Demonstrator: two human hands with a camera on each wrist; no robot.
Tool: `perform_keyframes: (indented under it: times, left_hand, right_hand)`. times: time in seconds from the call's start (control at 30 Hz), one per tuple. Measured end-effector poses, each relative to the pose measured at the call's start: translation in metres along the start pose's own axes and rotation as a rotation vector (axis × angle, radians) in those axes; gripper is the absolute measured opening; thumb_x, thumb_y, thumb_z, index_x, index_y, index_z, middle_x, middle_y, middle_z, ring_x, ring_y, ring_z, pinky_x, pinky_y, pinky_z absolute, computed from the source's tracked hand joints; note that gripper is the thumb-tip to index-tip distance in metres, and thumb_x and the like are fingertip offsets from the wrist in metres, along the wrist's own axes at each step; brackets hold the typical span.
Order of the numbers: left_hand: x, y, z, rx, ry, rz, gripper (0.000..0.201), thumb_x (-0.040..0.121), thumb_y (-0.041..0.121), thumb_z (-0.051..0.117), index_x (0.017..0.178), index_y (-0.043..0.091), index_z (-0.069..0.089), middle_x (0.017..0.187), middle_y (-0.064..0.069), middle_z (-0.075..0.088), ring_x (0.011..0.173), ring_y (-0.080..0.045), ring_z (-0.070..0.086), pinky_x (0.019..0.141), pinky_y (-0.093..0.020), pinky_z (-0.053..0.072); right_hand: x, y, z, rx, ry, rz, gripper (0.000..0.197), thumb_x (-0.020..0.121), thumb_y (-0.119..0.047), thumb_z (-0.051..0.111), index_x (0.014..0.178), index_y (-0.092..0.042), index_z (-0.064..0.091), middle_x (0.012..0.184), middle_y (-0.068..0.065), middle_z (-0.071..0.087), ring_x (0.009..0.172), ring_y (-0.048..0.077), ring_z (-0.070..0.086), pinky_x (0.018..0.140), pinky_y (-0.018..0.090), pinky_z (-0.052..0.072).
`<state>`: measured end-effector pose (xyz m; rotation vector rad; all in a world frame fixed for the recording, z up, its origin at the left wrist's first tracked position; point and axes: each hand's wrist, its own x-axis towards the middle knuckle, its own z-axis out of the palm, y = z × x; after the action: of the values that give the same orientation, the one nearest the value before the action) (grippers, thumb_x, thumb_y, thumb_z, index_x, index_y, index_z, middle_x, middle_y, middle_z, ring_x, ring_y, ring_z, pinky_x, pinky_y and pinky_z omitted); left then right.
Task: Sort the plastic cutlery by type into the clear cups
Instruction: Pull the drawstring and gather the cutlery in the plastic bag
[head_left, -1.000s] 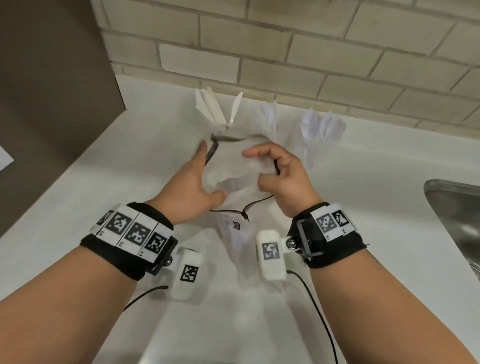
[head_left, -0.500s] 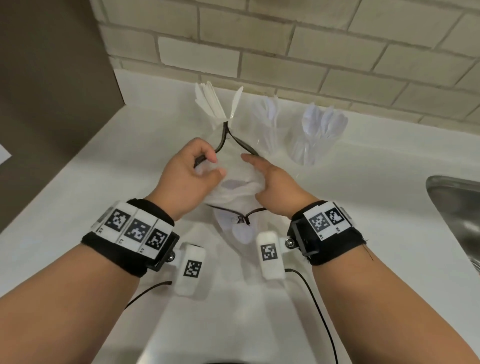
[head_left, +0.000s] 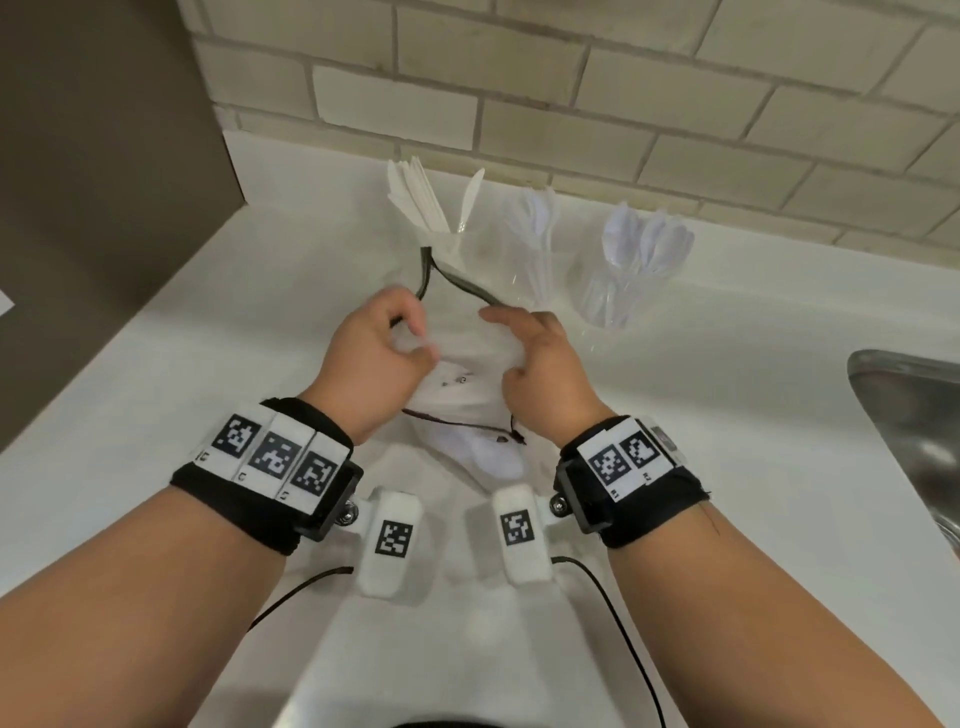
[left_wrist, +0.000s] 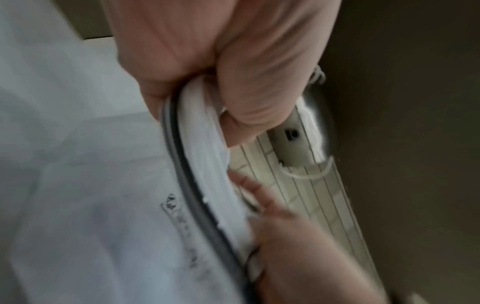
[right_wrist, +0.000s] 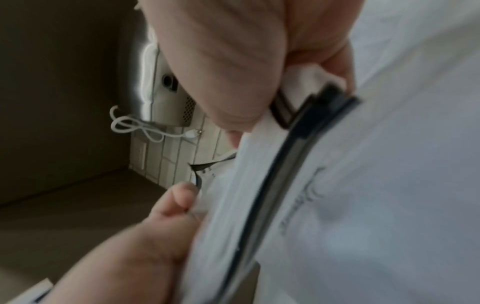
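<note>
Hands first: the left hand (head_left: 374, 358) has its fingers curled round the dark-rimmed mouth of a clear zip bag (head_left: 467, 374), and the right hand (head_left: 540, 374) pinches the opposite side of that mouth, so both grip the bag above the white tabletop (head_left: 156, 395). Through the film, something white shows low in the bag, near the wrists; it looks like one or two pieces of cutlery, but the blur hides their type and exact number.

Beyond the hands, three clear cups stand in a row against the brick wall (head_left: 571, 104). The knife cup (head_left: 447, 239), on the left, holds a fan of flat white handles, about six. The middle cup (head_left: 535, 260), partly behind the bag, holds several translucent pieces I cannot count or name with confidence. The spoon cup (head_left: 618, 291), on the right, holds roughly six rounded bowls.

Judging from this, sorting is nearly done; only the bag's remainder appears left. A steel sink (head_left: 914, 431) lies at the right edge.
</note>
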<state>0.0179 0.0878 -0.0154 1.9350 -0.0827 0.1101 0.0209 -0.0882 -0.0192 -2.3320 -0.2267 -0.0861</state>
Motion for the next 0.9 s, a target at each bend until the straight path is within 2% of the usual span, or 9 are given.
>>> perform_keyframes:
  times: [0.07,0.17,0.27,0.33,0.43,0.53,0.63,0.77,0.9]
  left_hand:
    - [0.0,-0.001,0.001,0.303,-0.094,0.002,0.045,0.084,0.003,0.051,0.089,0.046,0.065,0.125,-0.008,0.049,0.099,-0.018,0.055,0.089,-0.007,0.038]
    - [0.003,0.003,-0.001,0.629,-0.153,-0.184,0.058,0.089,0.016,0.05,0.143,0.032,0.036,0.14,-0.013,0.024,0.096,-0.028,0.055,0.088,-0.027,0.043]
    - [0.001,0.001,-0.005,0.73,-0.223,-0.212,0.088,0.075,0.041,0.071,0.145,0.025,0.021,0.137,-0.013,0.019,0.096,-0.031,0.052,0.083,-0.027,0.044]
    - [-0.005,-0.004,-0.004,0.795,-0.302,-0.189,0.098,0.061,0.057,0.074,0.14,0.028,0.023,0.142,-0.01,0.01,0.116,-0.034,0.045,0.096,-0.03,0.043]
    - [-0.013,-0.004,-0.004,0.775,-0.277,-0.178,0.102,0.054,0.06,0.078,0.14,0.03,0.031,0.145,0.007,-0.019,0.132,-0.035,0.027,0.109,-0.041,0.035]
    - [-0.008,0.006,-0.005,0.818,-0.021,0.054,0.068,0.069,0.047,0.075,0.122,0.007,0.057,0.147,-0.01,0.014,0.129,-0.034,0.03,0.106,-0.042,0.035]
    - [0.004,0.007,-0.002,0.779,0.012,0.134,0.031,0.084,0.007,0.059,0.114,0.005,0.065,0.128,-0.015,0.039,0.102,-0.033,0.053,0.091,-0.035,0.045]
    - [0.005,0.001,0.007,0.575,-0.165,0.071,0.074,0.081,-0.004,0.05,0.146,0.026,0.032,0.139,-0.016,0.029,0.115,-0.033,0.051,0.097,-0.026,0.039]
    - [0.005,-0.008,0.006,0.671,-0.296,-0.023,0.093,0.079,0.004,0.056,0.149,0.038,0.005,0.14,-0.025,0.034,0.109,-0.036,0.055,0.083,-0.028,0.042]
  right_hand:
    - [0.002,-0.004,-0.003,0.073,0.087,-0.081,0.067,0.073,0.018,0.038,0.117,-0.024,0.066,0.118,0.001,0.048,0.106,0.004,0.046,0.087,-0.005,0.028]
    - [0.002,-0.014,-0.007,0.014,-0.001,-0.099,0.053,0.075,0.016,0.04,0.096,-0.019,0.074,0.093,-0.012,0.05,0.089,0.006,0.048,0.075,0.001,0.034]
    - [0.001,-0.016,-0.008,-0.243,-0.167,0.023,0.05,0.075,0.003,0.057,0.119,-0.021,0.062,0.108,-0.007,0.044,0.098,0.014,0.053,0.079,0.017,0.042]
    - [0.0,-0.014,-0.006,-0.408,-0.279,0.094,0.076,0.071,-0.009,0.071,0.139,-0.022,0.041,0.129,-0.001,0.035,0.106,0.022,0.054,0.085,0.03,0.049]
    - [-0.001,-0.012,-0.004,-0.45,-0.386,0.095,0.095,0.072,-0.006,0.072,0.149,-0.019,0.019,0.143,0.002,0.022,0.113,0.025,0.054,0.085,0.026,0.047]
    - [0.003,-0.009,-0.007,-0.423,-0.446,0.045,0.086,0.076,0.01,0.055,0.149,-0.021,0.023,0.141,0.0,0.029,0.12,0.022,0.05,0.084,0.017,0.038]
    - [0.005,-0.007,-0.011,-0.375,-0.38,0.072,0.07,0.078,0.006,0.054,0.14,-0.025,0.042,0.142,0.0,0.031,0.123,0.025,0.048,0.098,0.026,0.042]
    - [0.007,-0.015,-0.004,-0.245,-0.186,-0.019,0.041,0.079,-0.029,0.067,0.118,-0.039,0.06,0.148,-0.004,0.023,0.128,0.026,0.04,0.105,0.039,0.04]
    - [0.006,-0.004,0.003,-0.431,-0.234,0.054,0.06,0.075,-0.011,0.071,0.13,-0.018,0.048,0.134,0.001,0.034,0.109,0.031,0.052,0.09,0.04,0.05]
